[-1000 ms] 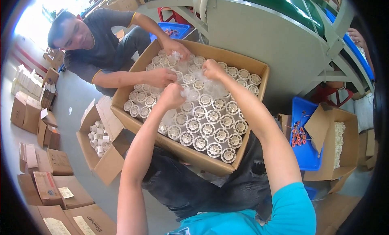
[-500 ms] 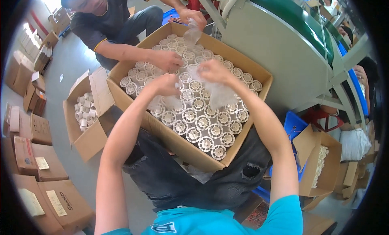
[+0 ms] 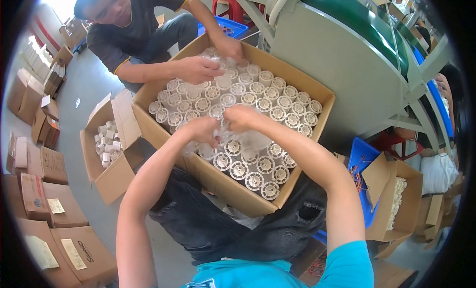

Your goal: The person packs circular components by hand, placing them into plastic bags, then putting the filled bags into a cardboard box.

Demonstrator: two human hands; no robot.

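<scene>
A large open carton (image 3: 210,178) rests against my legs, filled with rows of white round plastic parts (image 3: 254,180) with slotted ring tops. Over the middle of these rows, my left hand (image 3: 202,129) is closed on crumpled clear plastic film (image 3: 250,139). Just beside it, my right hand (image 3: 241,118) grips the same film with bent fingers. The film spreads over several parts below my hands; the fingertips are partly hidden. Across the carton, a co-worker's one hand (image 3: 199,69) holds clear film, and their other hand (image 3: 229,49) reaches inside the far corner.
At left stands a smaller open carton (image 3: 124,112) of white cylindrical pieces. Stacked closed cartons (image 3: 84,248) line the far left. A grey-and-green machine (image 3: 317,55) borders the right side. Blue trays (image 3: 358,154) and an open carton (image 3: 409,208) of pale parts sit at right.
Both my hands have drawn nearer and closer together, gathering the film between them. The co-worker's one hand has lowered into the far corner; the other has lifted slightly and moved left.
</scene>
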